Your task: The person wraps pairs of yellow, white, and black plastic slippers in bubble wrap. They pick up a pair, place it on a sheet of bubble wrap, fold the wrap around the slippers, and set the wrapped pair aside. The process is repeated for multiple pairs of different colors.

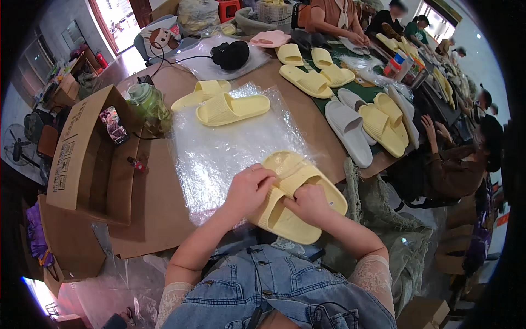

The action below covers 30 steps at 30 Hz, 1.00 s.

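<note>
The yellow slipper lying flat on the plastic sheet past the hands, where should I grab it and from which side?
Take the yellow slipper by its ribbed strap, at its left half. The strap arches above the sole, giving fingers a gap to hook. Come from above on the near side: the slipper lies sole-down on the plastic sheet, with another slipper just beyond it.

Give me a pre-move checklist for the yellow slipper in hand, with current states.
1. Left hand has a grip on the slipper: ok, fingers lie over the strap.
2. Right hand on the same slipper: ok, it presses the strap from the other side.
3. Slipper supported: ok, it rests at the near edge of the plastic sheet.
4. Second pair of slippers clear of the hands: ok, it lies apart at the far end of the sheet.
5. Green jar upright: ok.
6. Slipper sole free of defects: cannot tell, the underside is hidden.
</note>
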Available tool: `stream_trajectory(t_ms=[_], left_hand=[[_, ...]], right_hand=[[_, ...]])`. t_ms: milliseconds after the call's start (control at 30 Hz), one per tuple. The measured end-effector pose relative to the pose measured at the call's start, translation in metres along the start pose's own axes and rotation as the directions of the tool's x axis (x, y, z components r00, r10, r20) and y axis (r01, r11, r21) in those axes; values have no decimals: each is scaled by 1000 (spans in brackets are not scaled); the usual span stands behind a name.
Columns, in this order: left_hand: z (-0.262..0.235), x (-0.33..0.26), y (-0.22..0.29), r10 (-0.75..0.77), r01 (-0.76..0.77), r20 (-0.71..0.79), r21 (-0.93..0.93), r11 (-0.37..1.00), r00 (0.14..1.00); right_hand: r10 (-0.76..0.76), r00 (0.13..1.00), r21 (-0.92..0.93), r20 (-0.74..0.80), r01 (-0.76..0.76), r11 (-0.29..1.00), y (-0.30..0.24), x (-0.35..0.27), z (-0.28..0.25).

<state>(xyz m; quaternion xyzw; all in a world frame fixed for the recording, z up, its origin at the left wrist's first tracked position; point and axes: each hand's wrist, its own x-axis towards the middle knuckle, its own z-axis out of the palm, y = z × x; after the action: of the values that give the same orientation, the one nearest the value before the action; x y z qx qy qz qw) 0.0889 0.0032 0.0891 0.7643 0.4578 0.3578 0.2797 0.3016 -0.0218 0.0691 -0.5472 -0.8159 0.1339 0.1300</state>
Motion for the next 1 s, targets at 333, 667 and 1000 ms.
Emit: stream_trajectory(t_ms=[333, 667, 1000], left_hand=[[6, -16, 25, 88, -78, 64, -136, 988, 994], [29, -39, 55, 286, -149, 296, -411, 899, 911], [-27, -35, 3, 205, -217, 112, 112, 970, 972]], right_hand=[[-163, 979, 360, -122, 197, 912, 2, 27, 42], [229, 973, 196, 22, -229, 953, -39, 111, 37], [-78, 928, 186, -364, 154, 970, -11, 11, 51]])
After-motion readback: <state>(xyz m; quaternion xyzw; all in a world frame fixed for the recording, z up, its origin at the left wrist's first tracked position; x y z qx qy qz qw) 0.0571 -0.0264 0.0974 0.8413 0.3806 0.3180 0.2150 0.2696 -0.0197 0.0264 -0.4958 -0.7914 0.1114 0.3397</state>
